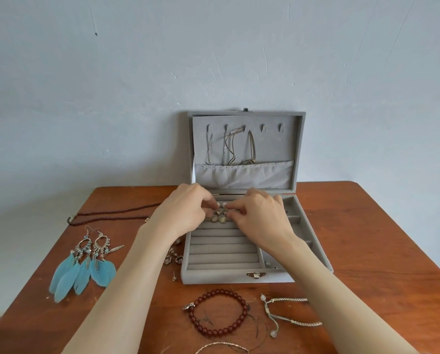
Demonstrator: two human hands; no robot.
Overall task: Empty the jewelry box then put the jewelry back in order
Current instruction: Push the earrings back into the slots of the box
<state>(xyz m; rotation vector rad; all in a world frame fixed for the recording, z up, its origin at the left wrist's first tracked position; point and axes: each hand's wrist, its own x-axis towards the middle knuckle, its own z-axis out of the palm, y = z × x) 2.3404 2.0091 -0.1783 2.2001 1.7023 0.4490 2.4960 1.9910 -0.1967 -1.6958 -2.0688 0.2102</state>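
The grey velvet jewelry box (235, 277) stands open at the table's middle, lid upright against the wall. Thin chains (226, 146) hang from the lid's hooks into its pocket. My left hand (188, 209) and my right hand (259, 218) meet over the far ring rolls, fingertips pinching a pair of drop earrings (220, 218) with pale stones that lie on the rolls. The nearer ring rolls (222, 251) hold nothing. Side compartments on the right are partly hidden by my right forearm.
On the wooden table (367, 238) lie blue feather earrings (86, 267) at left, a dark cord necklace (111, 214) behind them, small rings and a stud (174, 259) beside the box, a red bead bracelet (218, 312) and pale cord bracelets (287, 312) in front.
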